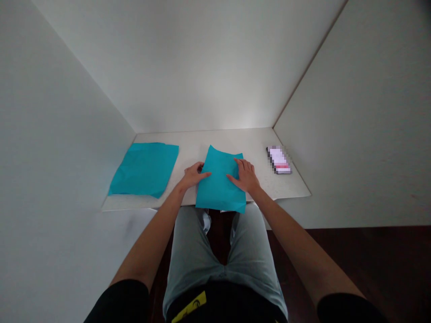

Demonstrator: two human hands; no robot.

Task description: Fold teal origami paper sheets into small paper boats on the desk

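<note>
The person is working on a teal sheet (220,188), which is lying at the near edge of a white table (191,146), centred in the frame and overhanging that edge slightly. The left hand (193,176) is staying open and low, with its thumb and fingers reaching onto the sheet's left edge without any visible pinch. The right hand (244,176) is lying open on the sheet's right side, fingers spread and pressing flat, holding no fold or corner. Flat, even finger pressure from both sides is keeping the sheet steady. A second teal sheet (144,170) is lying flat at the left of the table, and a blurred object (279,159) is sitting at the upper right.
</note>
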